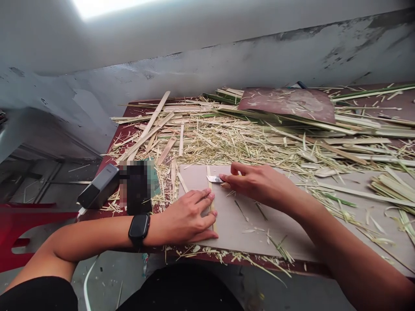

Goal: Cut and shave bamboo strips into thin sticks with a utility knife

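My left hand (189,217) lies flat with fingers stretched out, pressing a thin pale bamboo strip (210,186) onto a grey board (249,216). A black watch sits on that wrist. My right hand (256,182) is closed in a pinch on a small knife blade (214,179), whose tip rests on the upper part of the strip. The strip runs from the board's far edge toward me, partly hidden under my left fingers.
Bamboo strips and shavings (246,138) litter the dark red table (106,160) behind the board. A brown board (288,103) lies at the back. A grey box (99,186) and a dark object sit at the left edge. A grey wall stands behind.
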`<state>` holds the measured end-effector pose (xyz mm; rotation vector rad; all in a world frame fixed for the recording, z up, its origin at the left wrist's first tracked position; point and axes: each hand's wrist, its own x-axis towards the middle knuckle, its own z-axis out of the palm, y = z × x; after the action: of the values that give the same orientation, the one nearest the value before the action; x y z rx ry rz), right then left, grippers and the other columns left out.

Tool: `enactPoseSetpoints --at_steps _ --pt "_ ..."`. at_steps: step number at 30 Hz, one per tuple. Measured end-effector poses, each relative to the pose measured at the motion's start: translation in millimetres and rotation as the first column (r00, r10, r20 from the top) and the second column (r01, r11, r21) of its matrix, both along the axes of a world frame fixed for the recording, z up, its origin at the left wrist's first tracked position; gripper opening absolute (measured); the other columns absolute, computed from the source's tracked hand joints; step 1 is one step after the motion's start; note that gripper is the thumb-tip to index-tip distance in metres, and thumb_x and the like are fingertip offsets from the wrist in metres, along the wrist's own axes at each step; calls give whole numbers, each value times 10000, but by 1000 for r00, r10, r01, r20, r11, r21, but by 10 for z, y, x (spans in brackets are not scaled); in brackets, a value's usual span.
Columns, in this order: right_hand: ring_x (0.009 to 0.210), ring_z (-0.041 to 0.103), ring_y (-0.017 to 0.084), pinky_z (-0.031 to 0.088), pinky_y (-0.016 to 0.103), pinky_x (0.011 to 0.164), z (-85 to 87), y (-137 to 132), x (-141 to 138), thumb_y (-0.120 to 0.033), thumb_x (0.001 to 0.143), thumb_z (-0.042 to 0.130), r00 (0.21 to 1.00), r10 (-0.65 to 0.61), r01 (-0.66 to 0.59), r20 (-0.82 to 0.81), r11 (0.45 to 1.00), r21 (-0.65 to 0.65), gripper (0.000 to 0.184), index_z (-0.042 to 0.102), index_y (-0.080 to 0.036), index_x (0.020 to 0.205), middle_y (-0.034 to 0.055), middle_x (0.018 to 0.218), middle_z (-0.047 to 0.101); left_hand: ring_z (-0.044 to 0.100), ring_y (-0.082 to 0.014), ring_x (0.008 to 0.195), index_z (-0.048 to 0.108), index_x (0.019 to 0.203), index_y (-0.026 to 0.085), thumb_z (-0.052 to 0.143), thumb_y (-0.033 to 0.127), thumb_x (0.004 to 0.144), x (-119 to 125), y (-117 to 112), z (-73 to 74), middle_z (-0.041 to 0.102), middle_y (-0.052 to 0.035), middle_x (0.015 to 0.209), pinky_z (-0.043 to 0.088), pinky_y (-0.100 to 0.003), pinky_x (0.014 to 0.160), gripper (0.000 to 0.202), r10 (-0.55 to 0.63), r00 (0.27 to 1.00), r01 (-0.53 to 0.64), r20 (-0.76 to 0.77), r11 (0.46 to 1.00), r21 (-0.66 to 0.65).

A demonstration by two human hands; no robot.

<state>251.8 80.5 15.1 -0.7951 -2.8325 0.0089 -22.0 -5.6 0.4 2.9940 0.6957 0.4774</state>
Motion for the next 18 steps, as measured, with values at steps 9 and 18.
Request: enactPoseSetpoints --at_steps 9,18 --pt "607 435 116 233 302 562 -49 -66 -130 -284 1109 424 994 -93 95 52 995 -31 317 724 -207 1174 62 901 601 619 -386 1373 741 1147 90 591 548 1033 -16 5 -23 676 -289 1376 553 -503 1065 496 -8 1000 8 9 999 -46" --pt "559 364 110 211 304 539 -25 -24 -39 -338 1124 412 997 -71 72 30 997 -8 356 750 -227 1144 39 852 575 661 -395 1323 744 1122 85 552 538 1052 0 7 11 691 -297 1345 582 -493 1031 497 -7 1000 7 20 1000 -25"
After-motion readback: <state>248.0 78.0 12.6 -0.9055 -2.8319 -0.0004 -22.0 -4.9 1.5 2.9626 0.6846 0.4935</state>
